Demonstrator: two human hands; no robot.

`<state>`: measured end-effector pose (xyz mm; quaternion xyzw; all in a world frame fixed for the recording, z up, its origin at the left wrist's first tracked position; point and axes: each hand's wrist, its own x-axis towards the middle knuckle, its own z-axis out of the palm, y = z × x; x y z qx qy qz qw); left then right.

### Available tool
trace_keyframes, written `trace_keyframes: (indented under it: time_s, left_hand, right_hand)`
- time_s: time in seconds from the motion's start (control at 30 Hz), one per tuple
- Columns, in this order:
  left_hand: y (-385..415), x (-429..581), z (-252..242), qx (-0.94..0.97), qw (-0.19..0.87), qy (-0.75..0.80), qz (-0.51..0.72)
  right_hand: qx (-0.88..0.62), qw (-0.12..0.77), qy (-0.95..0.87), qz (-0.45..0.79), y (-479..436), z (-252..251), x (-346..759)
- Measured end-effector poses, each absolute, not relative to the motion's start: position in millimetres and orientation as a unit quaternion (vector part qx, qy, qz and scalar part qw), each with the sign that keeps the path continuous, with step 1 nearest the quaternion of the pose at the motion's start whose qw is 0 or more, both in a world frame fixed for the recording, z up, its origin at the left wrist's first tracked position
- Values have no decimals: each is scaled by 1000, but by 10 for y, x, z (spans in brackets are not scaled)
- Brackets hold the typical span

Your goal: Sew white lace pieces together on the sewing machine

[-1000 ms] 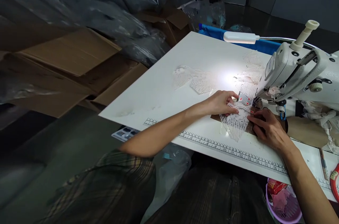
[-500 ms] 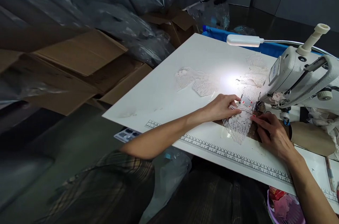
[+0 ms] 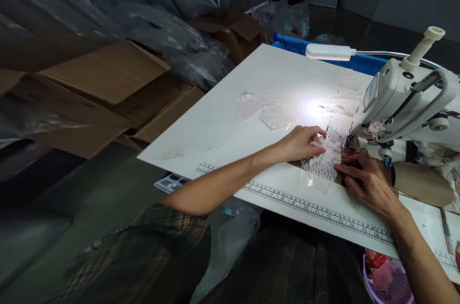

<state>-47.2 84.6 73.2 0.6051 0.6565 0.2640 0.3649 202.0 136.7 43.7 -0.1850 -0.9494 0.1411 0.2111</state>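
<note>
A white lace piece (image 3: 321, 169) lies beside the needle area of a white sewing machine (image 3: 391, 93). My left hand (image 3: 300, 143) pinches its upper left edge between thumb and fingers. The fingertips of my right hand (image 3: 366, 179) touch the lace's right edge, the hand partly open with its fingers bent and spread. More lace (image 3: 339, 107) is bunched behind the machine foot, and another lace piece (image 3: 275, 112) lies flat on the white table (image 3: 215, 126).
A lit lamp (image 3: 330, 52) hangs over the table. A printed ruler (image 3: 305, 208) runs along the front edge. Cardboard boxes (image 3: 108, 74) stand at the left. A purple basket (image 3: 393, 289) is below the table at the right, and a brush-like tool (image 3: 446, 231) lies at far right.
My right fingertips have slid slightly down and left along the lace's edge. My left hand keeps its pinch, almost unmoved. The whole view has shifted slightly.
</note>
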Motion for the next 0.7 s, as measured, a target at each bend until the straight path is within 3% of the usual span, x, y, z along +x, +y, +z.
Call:
trace_keyframes:
  time_s: [0.7]
  left_hand:
    - [851,-459,734,602,353,668,258]
  right_hand:
    - [-176,240,-951,89,1357,386,2016]
